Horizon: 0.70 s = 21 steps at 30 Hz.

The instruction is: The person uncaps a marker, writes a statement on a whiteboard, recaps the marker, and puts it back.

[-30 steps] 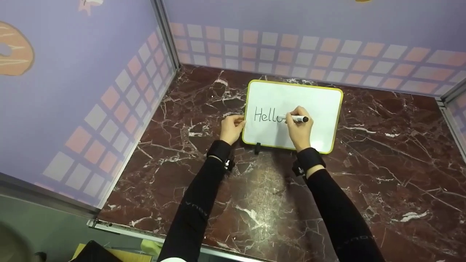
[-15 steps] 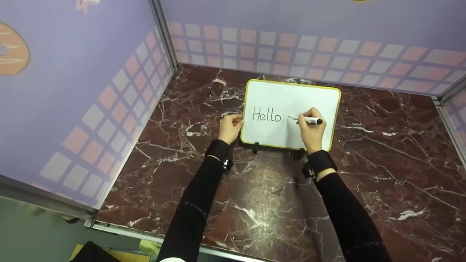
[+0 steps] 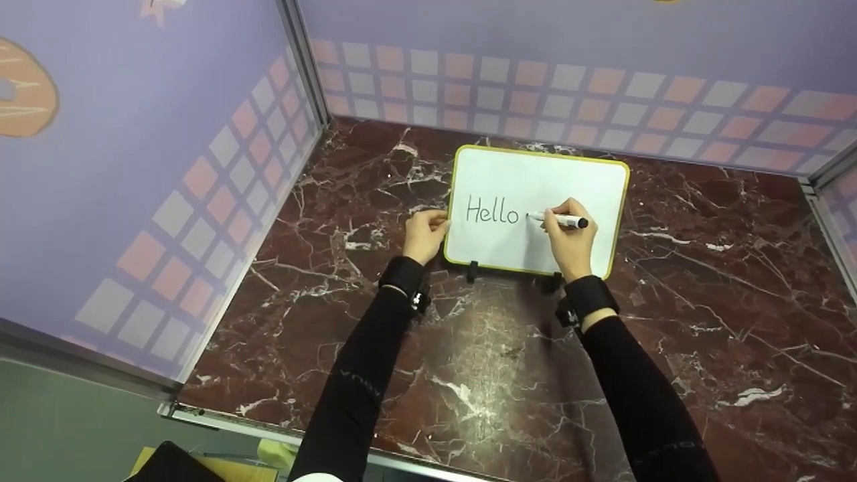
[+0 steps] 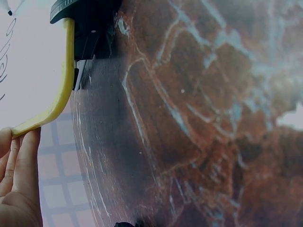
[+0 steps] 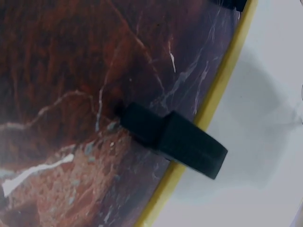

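Observation:
A whiteboard (image 3: 495, 174) with a yellow rim stands tilted back on a stand with black feet (image 3: 473, 271); "Hello" is written on it in black. My left hand (image 3: 424, 237) pinches its left edge; in the left wrist view the fingers (image 4: 26, 163) are on the yellow rim (image 4: 65, 75). My right hand (image 3: 572, 241) grips a white marker (image 3: 568, 220) with a black end, its tip at the board just right of the "o". The right wrist view shows a black foot (image 5: 177, 142) over the board's lower rim, but neither the right hand nor the marker.
The board stands on a dark red marbled table (image 3: 703, 301), near the back wall (image 3: 576, 40). A purple side wall (image 3: 167, 100) with pink and white squares rises at the left. Beyond the table's front edge lie a black item (image 3: 171, 465) and something yellow (image 3: 248, 472).
My right hand has moved right, off the "o" it was covering, uncovering the whole "Hello". Over the last half second the marker tip has shifted slightly left. The left hand stays at the edge.

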Motion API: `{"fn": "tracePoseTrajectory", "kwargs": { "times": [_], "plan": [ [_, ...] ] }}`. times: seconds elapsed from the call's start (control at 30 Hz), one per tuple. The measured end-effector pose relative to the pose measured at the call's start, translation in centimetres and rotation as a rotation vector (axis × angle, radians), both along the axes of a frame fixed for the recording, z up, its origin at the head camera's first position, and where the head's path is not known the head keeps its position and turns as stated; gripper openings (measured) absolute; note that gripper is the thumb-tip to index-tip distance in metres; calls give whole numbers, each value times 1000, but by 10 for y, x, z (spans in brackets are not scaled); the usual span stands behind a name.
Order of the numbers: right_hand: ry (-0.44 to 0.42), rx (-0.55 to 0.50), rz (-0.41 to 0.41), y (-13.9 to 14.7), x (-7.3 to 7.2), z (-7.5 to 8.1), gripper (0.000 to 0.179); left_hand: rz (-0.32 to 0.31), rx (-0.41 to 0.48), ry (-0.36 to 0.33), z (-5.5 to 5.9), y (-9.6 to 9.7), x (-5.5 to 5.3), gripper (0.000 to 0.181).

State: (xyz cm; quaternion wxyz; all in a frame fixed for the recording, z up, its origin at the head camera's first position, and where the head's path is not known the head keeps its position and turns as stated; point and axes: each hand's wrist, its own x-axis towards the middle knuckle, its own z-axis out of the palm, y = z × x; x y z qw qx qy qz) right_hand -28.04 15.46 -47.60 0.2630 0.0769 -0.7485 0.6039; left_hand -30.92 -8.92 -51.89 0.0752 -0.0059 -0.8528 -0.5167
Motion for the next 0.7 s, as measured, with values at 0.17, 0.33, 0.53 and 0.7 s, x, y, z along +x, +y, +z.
{"fn": "tracePoseTrajectory", "kwargs": {
  "times": [0.17, 0.33, 0.53, 0.7],
  "plan": [
    [-10, 39, 1, 2, 1, -1, 15, -2, -23, 8, 2, 0, 0, 23],
    [0, 76, -10, 5, 5, -2, 16, -2, -25, 11, 1, 0, 0, 24],
    [17, 42, -22, 9, 3, 0, 15, -6, -18, 12, 1, 1, 0, 24],
    [6, 39, -13, 11, 2, 2, 14, -4, -28, 3, 1, 1, 0, 24]
  ]
}}
